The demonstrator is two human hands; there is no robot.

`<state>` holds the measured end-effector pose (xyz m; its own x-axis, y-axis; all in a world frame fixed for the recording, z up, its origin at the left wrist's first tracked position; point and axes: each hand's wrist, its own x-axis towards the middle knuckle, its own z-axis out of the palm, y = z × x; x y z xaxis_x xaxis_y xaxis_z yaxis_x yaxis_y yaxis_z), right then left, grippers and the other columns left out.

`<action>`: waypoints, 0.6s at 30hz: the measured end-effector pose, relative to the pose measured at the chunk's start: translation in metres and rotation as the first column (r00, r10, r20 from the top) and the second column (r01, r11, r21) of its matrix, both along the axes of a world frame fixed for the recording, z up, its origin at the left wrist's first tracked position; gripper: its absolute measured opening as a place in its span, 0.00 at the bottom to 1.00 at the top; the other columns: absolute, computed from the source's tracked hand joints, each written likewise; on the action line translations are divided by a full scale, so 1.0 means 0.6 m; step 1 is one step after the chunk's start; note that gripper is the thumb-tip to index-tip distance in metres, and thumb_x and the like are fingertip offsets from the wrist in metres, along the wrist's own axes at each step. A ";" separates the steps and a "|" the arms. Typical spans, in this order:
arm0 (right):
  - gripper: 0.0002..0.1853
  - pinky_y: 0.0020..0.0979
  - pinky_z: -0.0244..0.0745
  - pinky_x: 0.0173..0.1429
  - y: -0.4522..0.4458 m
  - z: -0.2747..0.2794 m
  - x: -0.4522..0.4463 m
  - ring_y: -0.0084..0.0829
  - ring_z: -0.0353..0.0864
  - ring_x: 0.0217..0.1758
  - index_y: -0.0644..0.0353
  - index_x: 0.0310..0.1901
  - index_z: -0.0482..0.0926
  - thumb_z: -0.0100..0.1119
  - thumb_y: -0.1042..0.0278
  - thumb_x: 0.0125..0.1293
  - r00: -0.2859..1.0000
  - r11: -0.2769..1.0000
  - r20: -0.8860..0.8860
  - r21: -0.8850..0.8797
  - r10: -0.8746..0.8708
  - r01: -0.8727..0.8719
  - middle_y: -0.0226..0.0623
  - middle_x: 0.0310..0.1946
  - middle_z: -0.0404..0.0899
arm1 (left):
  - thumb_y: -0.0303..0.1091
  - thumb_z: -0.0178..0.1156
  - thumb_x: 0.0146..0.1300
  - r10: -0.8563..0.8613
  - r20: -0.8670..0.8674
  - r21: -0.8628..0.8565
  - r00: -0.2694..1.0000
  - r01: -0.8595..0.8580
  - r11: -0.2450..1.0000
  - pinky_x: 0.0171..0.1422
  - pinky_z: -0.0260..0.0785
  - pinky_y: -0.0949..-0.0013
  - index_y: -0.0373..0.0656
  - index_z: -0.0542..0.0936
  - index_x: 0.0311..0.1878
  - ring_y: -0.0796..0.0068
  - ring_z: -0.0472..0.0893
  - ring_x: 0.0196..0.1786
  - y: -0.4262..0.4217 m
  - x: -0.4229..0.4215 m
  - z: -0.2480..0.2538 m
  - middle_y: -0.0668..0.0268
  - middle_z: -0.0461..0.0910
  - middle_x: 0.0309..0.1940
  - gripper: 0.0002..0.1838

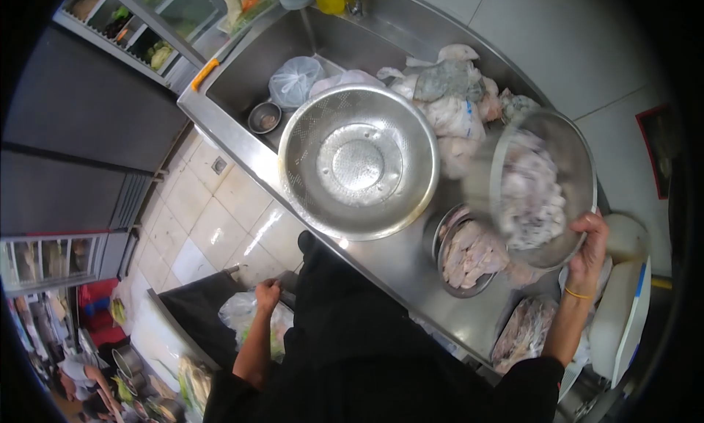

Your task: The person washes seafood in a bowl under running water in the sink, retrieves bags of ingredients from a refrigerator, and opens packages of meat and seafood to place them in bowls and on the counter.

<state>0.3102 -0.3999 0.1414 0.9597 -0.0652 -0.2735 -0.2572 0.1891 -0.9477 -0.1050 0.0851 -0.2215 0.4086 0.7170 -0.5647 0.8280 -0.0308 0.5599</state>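
Note:
My right hand (589,241), with a yellow band at the wrist, grips the rim of a metal bowl (579,155). The bowl is tilted, blurred by motion along its left side, and holds pale, greyish raw pieces (529,192) whose kind I cannot make out. A large perforated metal colander (358,166) stands with nothing in it on the sink's near edge. Between the colander and my right arm, a bowl of raw meat pieces (473,254) sits on the steel counter. My left hand (267,294) is closed low beside my leg, at a dark edge; what it holds is unclear.
Bagged raw meat (451,93) is heaped in the steel sink (242,78), near a tied clear bag (296,80) and a small metal cup (264,118). An orange-handled tool (205,74) lies on the sink rim. A black bin (194,305) stands at lower left. People work at far lower left.

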 end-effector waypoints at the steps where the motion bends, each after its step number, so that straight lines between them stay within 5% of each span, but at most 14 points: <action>1: 0.22 0.23 0.74 0.44 0.119 0.035 -0.032 0.27 0.78 0.34 0.67 0.44 0.76 0.50 0.77 0.40 0.996 0.996 -0.031 0.046 0.084 -0.082 0.37 0.31 0.79 | 0.35 0.57 0.58 0.023 0.020 -0.048 1.000 -0.022 0.999 0.31 0.70 0.72 0.32 0.82 0.36 0.75 0.77 0.23 0.011 0.001 0.006 0.62 0.80 0.21 0.13; 4: 0.32 0.24 0.75 0.45 0.297 0.053 -0.069 0.29 0.79 0.33 0.71 0.52 0.73 0.51 0.81 0.36 0.954 0.952 -0.031 0.077 0.298 -0.295 0.39 0.35 0.81 | 0.34 0.56 0.60 0.078 0.016 -0.159 0.997 -0.075 0.984 0.36 0.72 0.71 0.31 0.82 0.38 0.72 0.80 0.27 0.051 -0.025 -0.002 0.61 0.82 0.24 0.14; 7: 0.24 0.22 0.72 0.38 0.479 0.103 -0.094 0.24 0.76 0.29 0.69 0.38 0.77 0.54 0.86 0.30 0.866 0.869 -0.090 0.106 0.493 -0.483 0.33 0.28 0.78 | 0.34 0.56 0.61 0.109 -0.067 -0.177 0.992 -0.119 0.977 0.35 0.72 0.72 0.31 0.82 0.40 0.73 0.79 0.29 0.096 -0.085 -0.038 0.62 0.82 0.26 0.14; 13: 0.19 0.20 0.57 0.26 0.716 0.114 -0.122 0.16 0.63 0.19 0.54 0.18 0.59 0.59 0.85 0.28 0.667 0.666 -0.019 0.087 0.745 -0.741 0.21 0.17 0.64 | 0.34 0.56 0.61 0.283 -0.106 -0.208 0.953 -0.299 0.931 0.35 0.72 0.72 0.31 0.81 0.41 0.75 0.80 0.31 0.172 -0.202 -0.034 0.61 0.82 0.29 0.14; 18: 0.15 0.21 0.61 0.24 0.866 0.062 -0.128 0.18 0.66 0.18 0.56 0.18 0.63 0.55 0.88 0.32 0.645 0.645 -0.041 0.115 0.763 -0.756 0.25 0.17 0.68 | 0.34 0.56 0.61 0.513 0.165 -0.278 0.842 -0.459 0.844 0.35 0.72 0.72 0.32 0.81 0.42 0.76 0.80 0.34 0.229 -0.243 -0.023 0.60 0.82 0.32 0.14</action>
